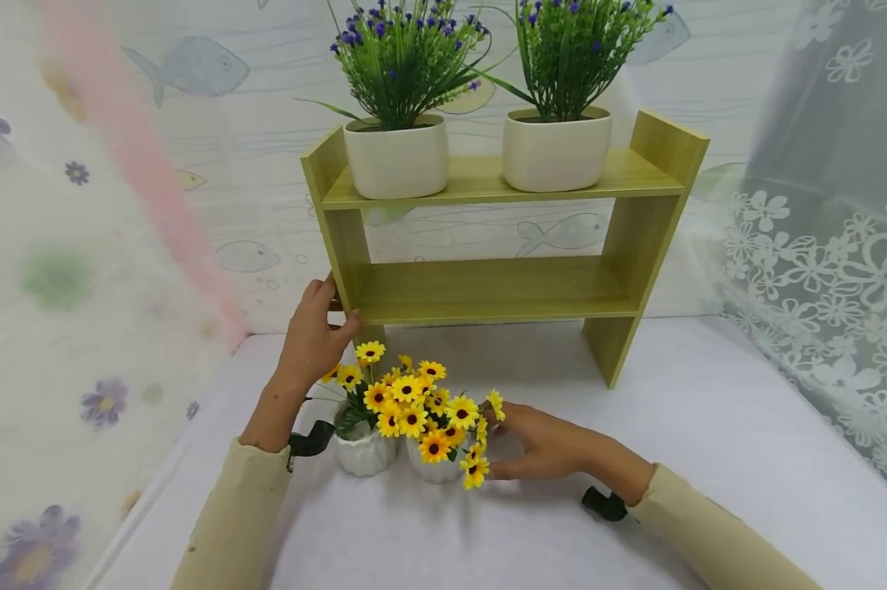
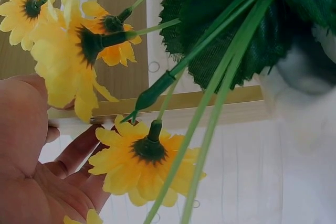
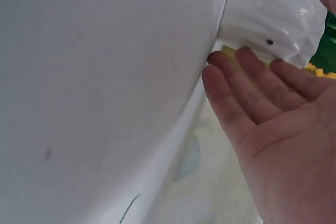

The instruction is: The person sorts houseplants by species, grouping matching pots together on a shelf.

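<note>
The left hand (image 1: 310,340) holds the left side board of the shelf (image 1: 487,291), with the thumb on one side of the board and the fingers on the other. The right hand (image 1: 539,442) is beside the right white pot (image 1: 434,469) — its fingers are lightly bent, the thumb stands apart from them, and nothing is pinched between; whether a fingertip touches the pot, I cannot tell. This pot and the left white pot (image 1: 365,457) stand upright on the table (image 1: 524,541), just beside each other, in front of the lower left part of the shelf. The yellow flowers (image 1: 411,403) rise from both pots and cover a good part of the right one; some blossoms hang close before the right fingers, and in the left wrist view some pass in front of the left hand. The shelf stands upright on the table and has two boards. On its upper board are two cream pots (image 1: 399,160) with purple flowers (image 1: 406,37), set apart from each other. Behind the shelf is a cloth (image 1: 244,256) with printed fish — at the right side hangs a grey curtain (image 1: 826,246) with white flower patterns.
</note>
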{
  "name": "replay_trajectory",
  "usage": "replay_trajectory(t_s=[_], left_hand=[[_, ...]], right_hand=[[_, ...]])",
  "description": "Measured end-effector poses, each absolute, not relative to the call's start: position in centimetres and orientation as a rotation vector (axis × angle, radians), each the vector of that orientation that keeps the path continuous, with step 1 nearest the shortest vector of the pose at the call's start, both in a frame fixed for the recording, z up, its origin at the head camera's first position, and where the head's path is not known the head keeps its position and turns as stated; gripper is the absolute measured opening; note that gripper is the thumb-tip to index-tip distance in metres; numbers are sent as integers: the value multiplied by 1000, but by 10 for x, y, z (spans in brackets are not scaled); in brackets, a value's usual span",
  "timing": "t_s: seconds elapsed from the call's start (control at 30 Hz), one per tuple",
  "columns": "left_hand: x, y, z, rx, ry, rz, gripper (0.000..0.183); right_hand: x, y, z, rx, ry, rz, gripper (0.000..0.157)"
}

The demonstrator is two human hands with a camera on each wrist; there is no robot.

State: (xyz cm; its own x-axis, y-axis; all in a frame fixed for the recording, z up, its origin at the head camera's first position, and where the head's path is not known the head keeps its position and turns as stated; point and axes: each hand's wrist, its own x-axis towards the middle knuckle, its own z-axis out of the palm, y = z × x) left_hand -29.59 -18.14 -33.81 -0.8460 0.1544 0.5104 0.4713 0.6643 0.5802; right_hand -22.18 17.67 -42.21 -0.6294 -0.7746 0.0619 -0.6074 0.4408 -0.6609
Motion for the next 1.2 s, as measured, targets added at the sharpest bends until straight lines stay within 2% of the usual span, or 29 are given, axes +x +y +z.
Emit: replay_trajectory(t_s=[0.13,0.37,0.6,0.9,1.2], left_hand=[[-295,-183,-338,-489,-2459,-1032,69],[-294,-185,-339,-486,-2467,-1035,69],[-293,-184,-338,-478,-2470,-1038,70],[-294,-181,-337,-463,-2480,-1048,71],[-293,-180,-335,-485,-2472,-1051,71]], right_hand=[[-223,169,-423,-1196,2444,-1004,67],[-230,156,-425,-1316,2394,-1104,56],[-241,144,-420,-1317,2383,-1148,72],[-254,129,-417,-1412,2251,-1222,71],[-257,136,-426,-1528,2259,-1230,83]])
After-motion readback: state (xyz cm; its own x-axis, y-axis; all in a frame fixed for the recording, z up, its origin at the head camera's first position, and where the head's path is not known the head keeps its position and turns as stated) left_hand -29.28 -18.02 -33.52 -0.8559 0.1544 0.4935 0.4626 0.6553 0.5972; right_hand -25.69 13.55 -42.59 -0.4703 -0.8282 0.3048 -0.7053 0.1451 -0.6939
